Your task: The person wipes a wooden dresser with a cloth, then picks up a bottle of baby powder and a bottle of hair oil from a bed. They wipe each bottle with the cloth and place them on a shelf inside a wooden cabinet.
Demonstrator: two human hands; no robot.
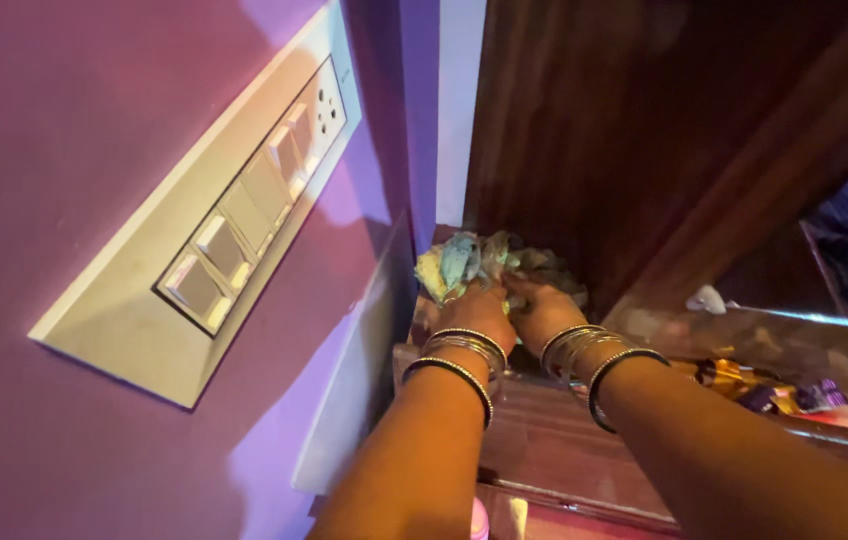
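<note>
Both hands on a crumpled cloth (479, 262) wadded in the shelf (544, 430) corner, just right of the switchboard (244, 215). Left hand (476, 312) and right hand (542, 310) press together, fingers closed on the cloth. Step looks like bunching or gripping it; next move needs firm two-handed hold. Fingertips hidden in folds; wrappers (774, 392) further right blurry.

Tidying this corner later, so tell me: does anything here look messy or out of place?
Yes: a crumpled wad of cloth is bunched in the shelf's back corner, and loose shiny wrappers lie scattered along the shelf on the right.
</note>
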